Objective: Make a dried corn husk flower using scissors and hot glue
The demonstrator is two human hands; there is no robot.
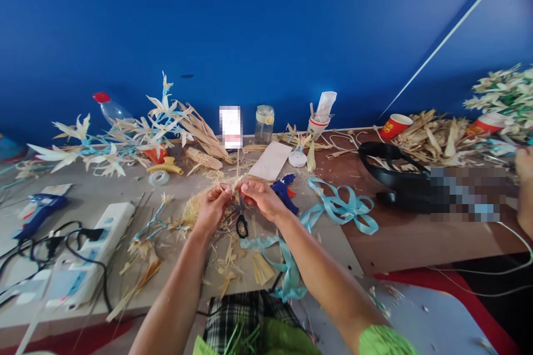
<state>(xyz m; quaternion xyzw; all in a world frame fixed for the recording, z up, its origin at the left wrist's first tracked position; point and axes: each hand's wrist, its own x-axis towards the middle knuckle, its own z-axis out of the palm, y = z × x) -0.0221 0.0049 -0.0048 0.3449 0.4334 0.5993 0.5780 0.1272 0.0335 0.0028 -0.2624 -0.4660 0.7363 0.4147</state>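
Pale dried corn-husk strip [235,182], thin, roughly horizontal, frame centre, pinched between left hand [212,205] and right hand [262,199]. Black-handled scissors [241,223] just below, handles down.

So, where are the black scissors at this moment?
In the head view, the black scissors are central on the table, just below the left hand and right hand pinching a corn husk, beside the blue ribbon.

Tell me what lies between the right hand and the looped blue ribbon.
In the head view, a blue glue gun lies between the right hand, which pinches a corn husk strip with the left hand, and the ribbon.
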